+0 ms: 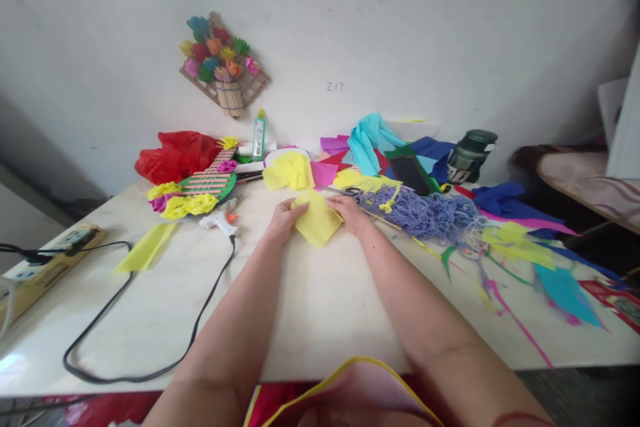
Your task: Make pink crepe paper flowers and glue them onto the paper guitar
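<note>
Both my hands hold a folded piece of yellow crepe paper (317,222) on the white table (320,307). My left hand (285,217) pinches its left edge, fingers curled on the paper. My right hand (349,212) grips the right edge the same way. Just behind lie more crumpled yellow paper (289,171) and a pink sheet (324,173). A pile of purple yarn (425,212) sits right of my right hand.
A white glue gun (218,221) with a black cord (150,327) lies left of my hands, near a yellow paper strip (146,247) and a power strip (45,267). Coloured paper scraps, a green jar (470,155), a glue bottle (259,135) and a stick-and-flower craft (205,187) crowd the back.
</note>
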A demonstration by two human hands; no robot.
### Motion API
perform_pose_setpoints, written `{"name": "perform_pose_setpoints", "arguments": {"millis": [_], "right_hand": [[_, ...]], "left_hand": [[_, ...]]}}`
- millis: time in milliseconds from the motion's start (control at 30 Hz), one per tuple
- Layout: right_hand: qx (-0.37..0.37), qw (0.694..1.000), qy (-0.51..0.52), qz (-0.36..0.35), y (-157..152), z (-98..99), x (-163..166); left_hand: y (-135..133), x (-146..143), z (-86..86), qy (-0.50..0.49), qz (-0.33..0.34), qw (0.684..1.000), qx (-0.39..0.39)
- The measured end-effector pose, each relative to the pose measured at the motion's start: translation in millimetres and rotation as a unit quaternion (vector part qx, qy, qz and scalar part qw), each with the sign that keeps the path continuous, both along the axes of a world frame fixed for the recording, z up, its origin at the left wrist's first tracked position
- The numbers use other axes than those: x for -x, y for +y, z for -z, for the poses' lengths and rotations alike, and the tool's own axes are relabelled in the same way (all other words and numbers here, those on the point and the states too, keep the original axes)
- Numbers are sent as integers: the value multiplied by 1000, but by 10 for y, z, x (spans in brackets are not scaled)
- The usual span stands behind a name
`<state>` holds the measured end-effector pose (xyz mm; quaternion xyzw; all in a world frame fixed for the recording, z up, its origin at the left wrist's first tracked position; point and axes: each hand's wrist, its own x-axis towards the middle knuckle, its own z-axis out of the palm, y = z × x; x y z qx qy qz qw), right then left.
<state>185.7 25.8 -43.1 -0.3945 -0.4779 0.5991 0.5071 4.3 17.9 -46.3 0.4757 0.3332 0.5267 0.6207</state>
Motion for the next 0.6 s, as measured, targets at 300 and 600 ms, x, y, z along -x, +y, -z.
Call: {"name": "perform_pose_setpoints", "arguments": {"millis": [300,600], "right_hand": [[-15,1000,-13,-3,-77,-129,-49],[-128,973,-183,51,48,-9,56]], "left_hand": [[19,1,-23,15,-26,999,16],[17,-5,-27,28,-19,999,13]]}}
